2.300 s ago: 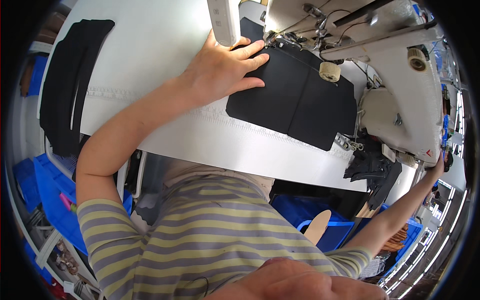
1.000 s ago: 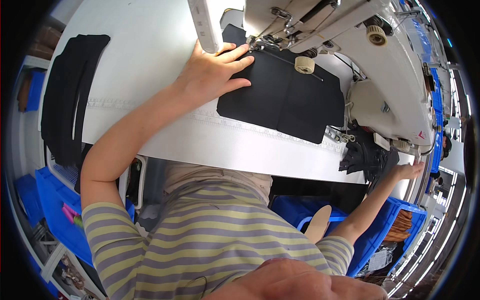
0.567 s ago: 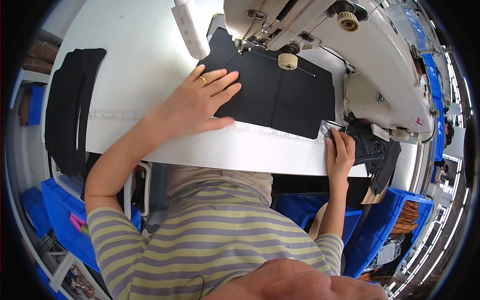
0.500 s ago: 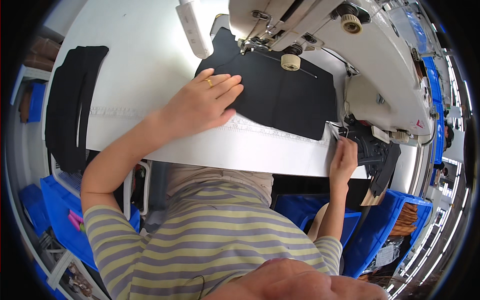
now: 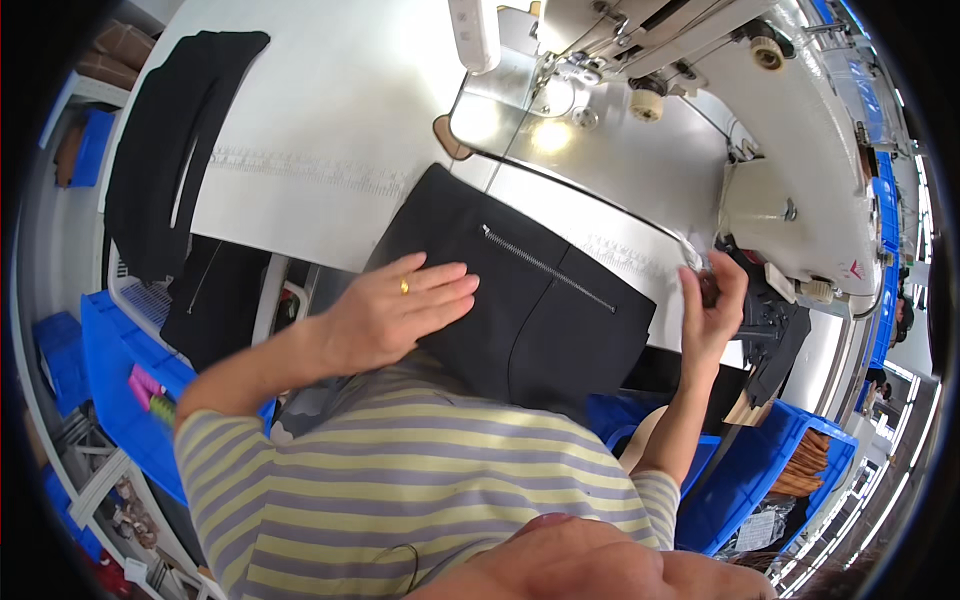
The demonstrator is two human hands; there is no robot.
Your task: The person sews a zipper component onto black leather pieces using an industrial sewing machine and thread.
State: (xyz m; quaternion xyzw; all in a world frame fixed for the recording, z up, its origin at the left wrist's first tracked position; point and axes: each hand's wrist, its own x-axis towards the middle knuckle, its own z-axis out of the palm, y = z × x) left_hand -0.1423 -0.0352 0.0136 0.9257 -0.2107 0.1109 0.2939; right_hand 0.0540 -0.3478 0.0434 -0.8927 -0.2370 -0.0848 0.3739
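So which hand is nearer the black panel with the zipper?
Left. The left hand lies on the black panel; the right hand is beyond its right edge, apart from it.

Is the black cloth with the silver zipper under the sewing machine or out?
Out: the black cloth lies under the left hand, away from the white sewing machine.

The black fabric piece point(image 5: 515, 325) has come out from under the sewing machine point(image 5: 815, 180) and now overhangs the near edge of the desk point(image 5: 340, 120), zipper point(image 5: 548, 268) exposed. The left hand point(image 5: 393, 308) moved back with it, leaving a metal plate point(image 5: 645, 150) uncovered.
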